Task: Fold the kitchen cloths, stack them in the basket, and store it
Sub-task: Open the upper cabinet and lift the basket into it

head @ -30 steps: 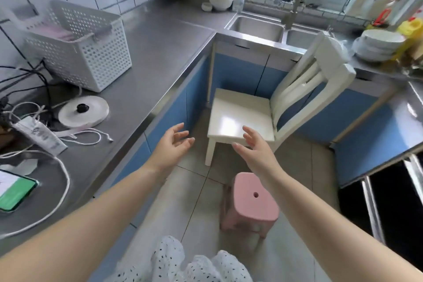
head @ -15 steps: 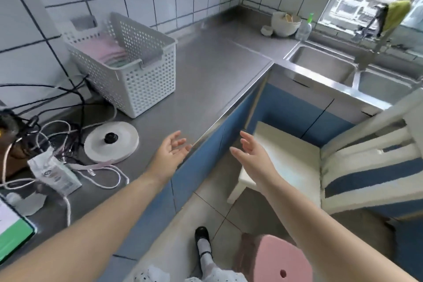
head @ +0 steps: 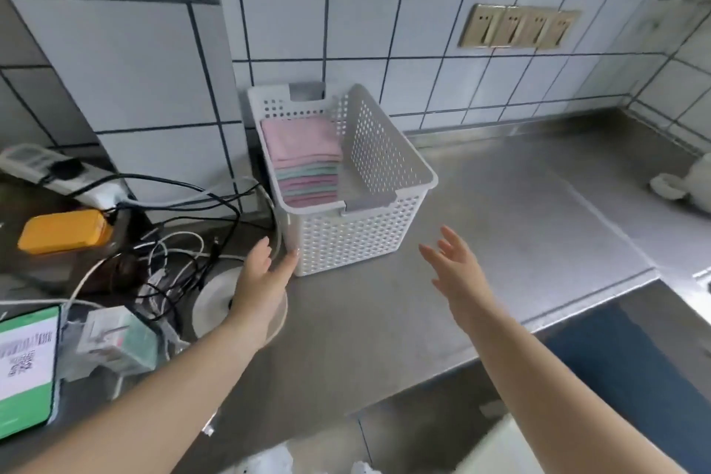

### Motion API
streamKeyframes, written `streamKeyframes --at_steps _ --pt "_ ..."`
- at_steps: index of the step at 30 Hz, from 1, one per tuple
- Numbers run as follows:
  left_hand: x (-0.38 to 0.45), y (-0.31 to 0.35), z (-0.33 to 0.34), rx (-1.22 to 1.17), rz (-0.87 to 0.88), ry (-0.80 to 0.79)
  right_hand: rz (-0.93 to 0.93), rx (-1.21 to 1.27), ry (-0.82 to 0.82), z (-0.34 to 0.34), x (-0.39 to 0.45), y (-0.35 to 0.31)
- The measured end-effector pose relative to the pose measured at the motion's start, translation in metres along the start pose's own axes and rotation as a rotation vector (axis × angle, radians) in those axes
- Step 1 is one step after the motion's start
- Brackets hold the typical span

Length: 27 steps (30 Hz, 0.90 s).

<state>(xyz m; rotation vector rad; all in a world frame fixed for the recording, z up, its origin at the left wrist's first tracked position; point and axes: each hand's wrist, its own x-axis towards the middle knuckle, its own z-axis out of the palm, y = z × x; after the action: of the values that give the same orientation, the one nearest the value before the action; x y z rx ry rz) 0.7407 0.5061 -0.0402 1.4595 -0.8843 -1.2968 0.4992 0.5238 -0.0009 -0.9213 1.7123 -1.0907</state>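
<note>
One white perforated basket [head: 358, 227] on the steel counter [head: 500, 212], against the tiled wall. Inside: one stack of folded cloths [head: 304, 162], pink and green; layer count unclear. Left hand [head: 261, 281]: fingers straight, fingertip at the basket's near-left corner. Right hand [head: 458, 269]: fingers spread, holding nothing, just right of the basket. One four-socket wall plate [head: 519, 27].

White perforated basket [head: 358, 231] holds pink and mint-green cloths [head: 306, 162] on a grey steel counter [head: 500, 212].

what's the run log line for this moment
stage: reaching for basket | cloths: folded, stacked inside | left hand: open beside it | right hand: open, apart
</note>
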Motion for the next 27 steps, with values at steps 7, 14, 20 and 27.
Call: streamKeyframes --at_steps 7,14,20,27 --pt "0.024 0.045 0.021 -0.111 0.076 -0.067 0.028 0.178 -0.087 0.013 0.063 -0.043" --pt "0.044 0.060 0.043 -0.160 0.086 -0.046 0.071 0.147 0.039 0.016 0.095 -0.047" --pt "0.047 0.056 0.048 -0.164 0.041 0.021 0.095 0.182 -0.038 0.017 0.107 -0.051" --pt "0.044 0.057 0.038 -0.074 0.071 -0.055 0.142 0.165 -0.079 0.015 0.103 -0.058"
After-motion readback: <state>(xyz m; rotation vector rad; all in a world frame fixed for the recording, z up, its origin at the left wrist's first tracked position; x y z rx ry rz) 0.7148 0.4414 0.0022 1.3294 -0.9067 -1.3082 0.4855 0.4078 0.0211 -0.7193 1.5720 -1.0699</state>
